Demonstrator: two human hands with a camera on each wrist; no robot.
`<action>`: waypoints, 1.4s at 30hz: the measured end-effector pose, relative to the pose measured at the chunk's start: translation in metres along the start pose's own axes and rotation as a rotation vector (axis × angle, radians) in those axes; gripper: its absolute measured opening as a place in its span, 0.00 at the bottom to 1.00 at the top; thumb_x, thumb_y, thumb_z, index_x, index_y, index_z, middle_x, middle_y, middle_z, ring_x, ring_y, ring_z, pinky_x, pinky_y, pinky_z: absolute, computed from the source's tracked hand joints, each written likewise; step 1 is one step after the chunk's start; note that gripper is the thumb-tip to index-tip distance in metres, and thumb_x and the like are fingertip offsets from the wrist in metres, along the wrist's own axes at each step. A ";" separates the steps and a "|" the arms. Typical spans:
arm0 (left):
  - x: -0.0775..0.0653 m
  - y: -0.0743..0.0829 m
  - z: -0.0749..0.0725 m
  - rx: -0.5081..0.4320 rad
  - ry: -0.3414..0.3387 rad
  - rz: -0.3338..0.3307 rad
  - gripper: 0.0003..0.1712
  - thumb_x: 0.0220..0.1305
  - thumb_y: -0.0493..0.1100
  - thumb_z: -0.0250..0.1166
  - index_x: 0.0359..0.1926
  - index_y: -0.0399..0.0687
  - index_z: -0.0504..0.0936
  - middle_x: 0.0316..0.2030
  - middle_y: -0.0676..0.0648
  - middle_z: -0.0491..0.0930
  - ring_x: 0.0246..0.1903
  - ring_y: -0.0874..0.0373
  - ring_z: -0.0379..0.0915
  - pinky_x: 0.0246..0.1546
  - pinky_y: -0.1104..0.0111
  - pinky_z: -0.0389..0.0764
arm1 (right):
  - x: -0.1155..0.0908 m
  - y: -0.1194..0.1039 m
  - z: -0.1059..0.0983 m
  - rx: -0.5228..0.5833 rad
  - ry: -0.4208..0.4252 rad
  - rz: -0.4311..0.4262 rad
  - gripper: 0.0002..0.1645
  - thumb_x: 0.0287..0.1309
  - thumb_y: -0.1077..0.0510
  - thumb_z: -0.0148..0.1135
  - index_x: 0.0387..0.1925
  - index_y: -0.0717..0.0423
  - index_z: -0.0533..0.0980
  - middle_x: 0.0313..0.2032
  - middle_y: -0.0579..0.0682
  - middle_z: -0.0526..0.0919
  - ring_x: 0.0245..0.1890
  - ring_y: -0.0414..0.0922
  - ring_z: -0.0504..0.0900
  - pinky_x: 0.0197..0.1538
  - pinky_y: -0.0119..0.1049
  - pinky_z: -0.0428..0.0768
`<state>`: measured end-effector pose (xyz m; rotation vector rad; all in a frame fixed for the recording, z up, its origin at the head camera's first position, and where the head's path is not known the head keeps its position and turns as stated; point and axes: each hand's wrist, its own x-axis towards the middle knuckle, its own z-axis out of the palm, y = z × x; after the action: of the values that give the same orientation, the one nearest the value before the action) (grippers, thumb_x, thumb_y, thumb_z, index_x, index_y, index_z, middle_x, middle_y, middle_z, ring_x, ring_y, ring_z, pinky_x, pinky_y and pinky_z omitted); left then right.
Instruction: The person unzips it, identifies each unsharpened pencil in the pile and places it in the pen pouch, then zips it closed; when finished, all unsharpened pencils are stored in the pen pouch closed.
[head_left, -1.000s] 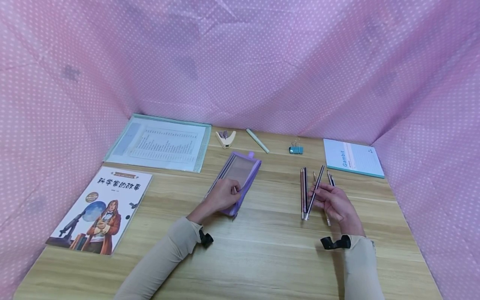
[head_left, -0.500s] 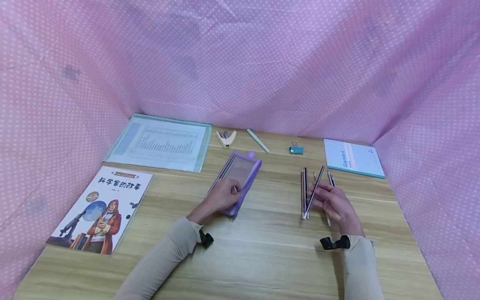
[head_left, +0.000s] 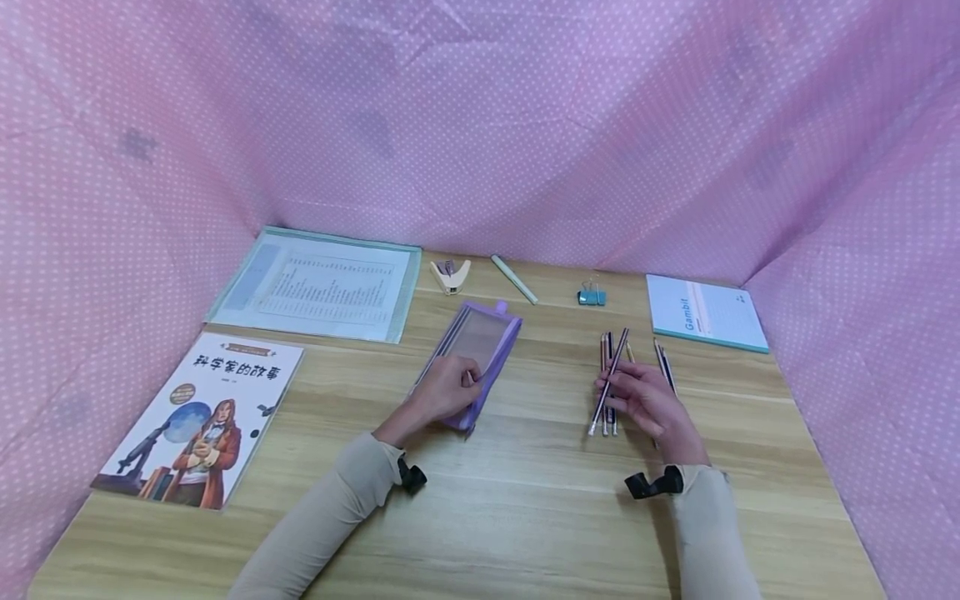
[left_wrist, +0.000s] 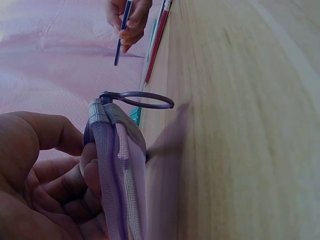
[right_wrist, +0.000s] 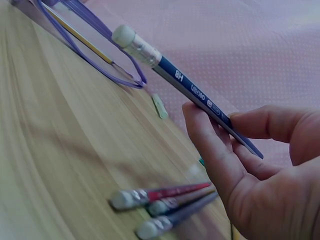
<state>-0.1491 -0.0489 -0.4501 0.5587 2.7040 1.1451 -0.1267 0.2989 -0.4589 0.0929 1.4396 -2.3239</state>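
My left hand [head_left: 450, 390] grips the near part of a purple mesh pencil case [head_left: 487, 337]. The left wrist view shows the fingers curled around the case's edge [left_wrist: 110, 165], with a dark zipper pull [left_wrist: 145, 97] sticking out. A yellow pencil [right_wrist: 85, 37] shows inside the case in the right wrist view. Thumb and fingers of my right hand [head_left: 651, 404] pinch a dark blue pencil [right_wrist: 190, 90] with a white eraser, raised above the table and tilted. Beneath it lie several pencils [right_wrist: 175, 192], one of them red. More pencils [head_left: 663, 362] lie right of that hand, partly hidden.
Along the back are a document folder [head_left: 322, 287], a cream stapler-like tool [head_left: 451, 279], a pale green pen [head_left: 513, 279], a teal binder clip [head_left: 592, 297] and a notebook [head_left: 708, 312]. A book [head_left: 202, 417] lies at left. Pink dotted cloth [head_left: 480, 125] surrounds the table.
My right hand has moved a little left with the dark blue pencil, which now passes over the lying pencils. The left hand and pencil case have stayed in place.
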 end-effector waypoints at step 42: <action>-0.001 0.001 0.000 -0.022 0.016 -0.002 0.03 0.55 0.35 0.66 0.29 0.40 0.85 0.18 0.49 0.80 0.17 0.66 0.69 0.16 0.77 0.70 | 0.054 0.043 0.082 -0.030 0.041 0.116 0.24 0.68 0.70 0.50 0.63 0.72 0.59 0.40 0.51 0.84 0.41 0.43 0.88 0.48 0.38 0.87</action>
<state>-0.1475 -0.0488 -0.4489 0.5462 2.7012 1.1816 -0.1483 0.1944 -0.4709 0.2117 1.4487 -2.2183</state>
